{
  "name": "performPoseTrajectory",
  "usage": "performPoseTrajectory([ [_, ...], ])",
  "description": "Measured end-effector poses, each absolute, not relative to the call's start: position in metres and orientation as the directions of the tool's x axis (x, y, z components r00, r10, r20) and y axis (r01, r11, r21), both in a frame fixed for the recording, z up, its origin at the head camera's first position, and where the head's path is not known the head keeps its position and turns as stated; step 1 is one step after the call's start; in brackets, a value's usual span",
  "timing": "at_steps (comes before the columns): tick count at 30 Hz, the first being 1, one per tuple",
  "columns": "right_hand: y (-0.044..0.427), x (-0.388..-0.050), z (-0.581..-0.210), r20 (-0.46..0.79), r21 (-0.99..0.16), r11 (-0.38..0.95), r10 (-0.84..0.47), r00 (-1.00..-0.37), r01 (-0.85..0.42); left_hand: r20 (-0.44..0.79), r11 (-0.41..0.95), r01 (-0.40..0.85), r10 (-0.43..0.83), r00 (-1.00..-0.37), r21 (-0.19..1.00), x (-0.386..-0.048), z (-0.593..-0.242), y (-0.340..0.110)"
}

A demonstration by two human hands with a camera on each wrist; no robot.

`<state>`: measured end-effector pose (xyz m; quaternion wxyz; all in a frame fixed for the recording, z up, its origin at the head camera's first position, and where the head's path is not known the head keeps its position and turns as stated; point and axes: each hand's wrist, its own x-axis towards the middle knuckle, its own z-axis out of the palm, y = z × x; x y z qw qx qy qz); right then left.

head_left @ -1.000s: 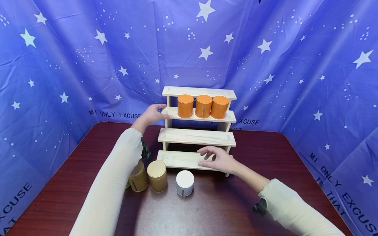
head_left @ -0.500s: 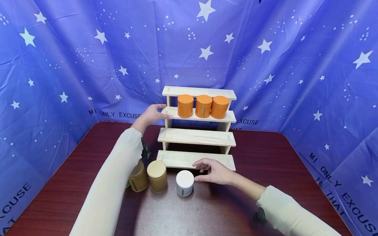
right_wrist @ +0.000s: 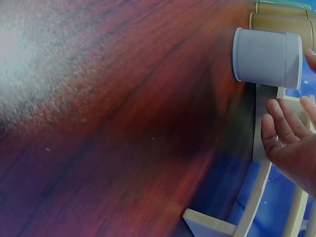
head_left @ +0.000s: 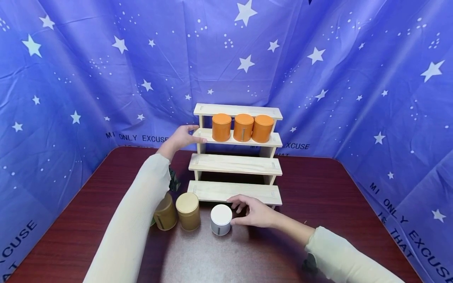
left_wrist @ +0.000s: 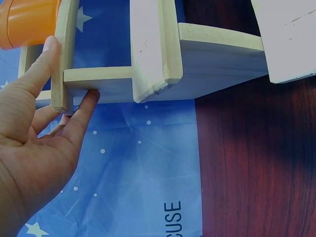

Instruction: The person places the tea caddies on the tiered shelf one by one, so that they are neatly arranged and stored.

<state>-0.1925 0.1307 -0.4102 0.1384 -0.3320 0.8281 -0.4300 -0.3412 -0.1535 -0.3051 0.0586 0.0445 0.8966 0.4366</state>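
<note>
A four-step wooden display rack (head_left: 235, 164) stands on the table. My left hand (head_left: 181, 137) holds the left end of its second board from the top; in the left wrist view the thumb (left_wrist: 43, 66) lies on the board and the other fingers reach round the side. A small white lidded tin (head_left: 221, 226) stands upright on the table before the lowest step. Close at its right is my right hand (head_left: 256, 213), thumb and fingers spread apart. The right wrist view shows a gap between the fingers (right_wrist: 279, 126) and the white tin (right_wrist: 261, 59).
Three orange tins (head_left: 221, 127) share the second board from the top. Two taller gold tins (head_left: 188, 214) stand left of the white tin, one partly behind my left sleeve. A green edge (head_left: 153, 222) shows beside them. Star-printed cloth (head_left: 226, 51) hangs behind the table.
My right hand has come down from over the lowest step and moved left to the white tin's side. My left hand stays on the rack.
</note>
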Motion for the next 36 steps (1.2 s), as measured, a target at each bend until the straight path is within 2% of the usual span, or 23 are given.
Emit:
performPoseTrajectory([
  [18,0.125,-0.187,-0.427,0.031,-0.821,0.414,-0.657,-0.753,-0.394,-0.067,0.607,0.028,0.133,-0.989,0.794,-0.340,-0.305,-0.154],
  [36,0.113,-0.181,-0.444,0.056,-0.819,0.421,-0.618,-0.784,-0.390,-0.076,0.607,0.028,0.144,-0.987,0.794,-0.340,-0.305,-0.155],
])
